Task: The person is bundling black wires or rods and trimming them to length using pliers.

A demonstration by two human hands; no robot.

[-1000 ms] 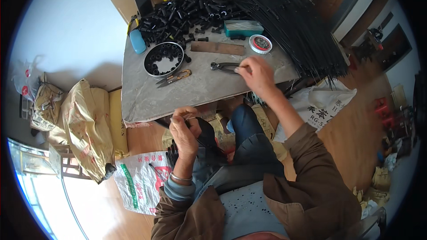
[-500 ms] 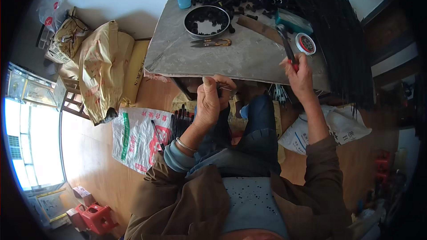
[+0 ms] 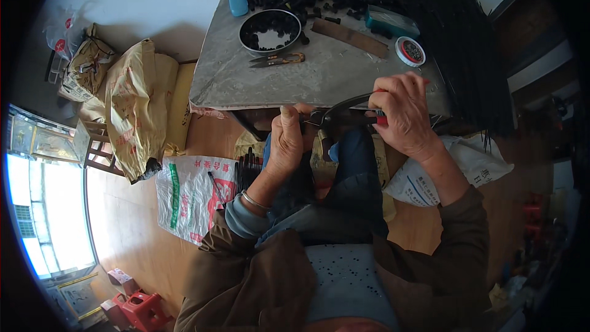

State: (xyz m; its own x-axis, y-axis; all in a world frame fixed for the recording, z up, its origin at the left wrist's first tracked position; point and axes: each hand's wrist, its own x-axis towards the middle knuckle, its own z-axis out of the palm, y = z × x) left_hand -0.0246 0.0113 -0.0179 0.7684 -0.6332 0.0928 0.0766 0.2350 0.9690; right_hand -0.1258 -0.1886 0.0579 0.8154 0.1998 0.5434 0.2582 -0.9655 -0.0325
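Above my lap, just off the table's near edge, my left hand (image 3: 286,138) is closed with its thumb up. Between its fingers is a small dark piece (image 3: 302,124), mostly hidden, with thin wire-like ends at its right. My right hand (image 3: 402,114) grips a pair of pliers (image 3: 337,108) with black curved arms and red grips. Those handles are spread wide, and the head of the pliers meets the thin ends beside my left fingers. Whether the jaws have closed on them I cannot tell.
On the grey table (image 3: 270,89) are a bowl (image 3: 241,40) of black parts, thread snips (image 3: 278,60), a flat wooden strip (image 3: 350,38), a round tub (image 3: 410,51) of small metal pieces and a teal box (image 3: 393,21). Black rods (image 3: 455,55) hang over the right side.
My right hand has brought the pliers from above the table's right side down and left to my left hand. Their handles have spread. My left hand has stayed almost in place.
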